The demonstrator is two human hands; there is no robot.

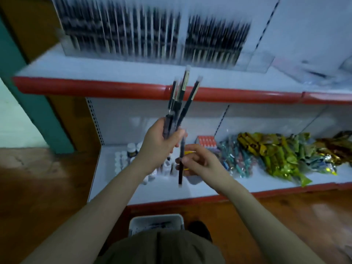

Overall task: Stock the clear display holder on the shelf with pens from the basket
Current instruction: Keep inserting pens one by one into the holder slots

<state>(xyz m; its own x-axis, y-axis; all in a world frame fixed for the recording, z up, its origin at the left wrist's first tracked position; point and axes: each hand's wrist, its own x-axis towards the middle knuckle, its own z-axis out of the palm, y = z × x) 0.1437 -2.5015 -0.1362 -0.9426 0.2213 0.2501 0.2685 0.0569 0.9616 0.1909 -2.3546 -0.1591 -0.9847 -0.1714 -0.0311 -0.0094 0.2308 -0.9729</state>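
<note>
The person's left hand (160,143) is closed around the lower ends of a bunch of pens (182,96), dark-barrelled with pale tips, which fan upward and slightly to the right so that their tops cross the red front edge of the upper shelf (95,69). The right hand (202,161), just below and to the right of the left one, pinches a single pen (180,174) between thumb and fingertips. That pen hangs nearly upright, with its upper end close to the left hand's fingers and its lower end pointing down toward the lower shelf (190,189). The clear display holder (148,35) stands at the back of the upper shelf, above both hands and apart from them. It is smeared by motion blur, but rows of dark pens show standing in it. The white basket (137,221) sits on the wooden floor (38,178) at the bottom of the view, in front of the shelving and partly hidden by the person's clothing, with a few dark pens visible inside. On the lower shelf, behind the hands, stand small white-capped bottles (123,155), an orange box (206,141) and, further right, a heap of shiny foil packets (276,153) in green, gold and blue.
</note>
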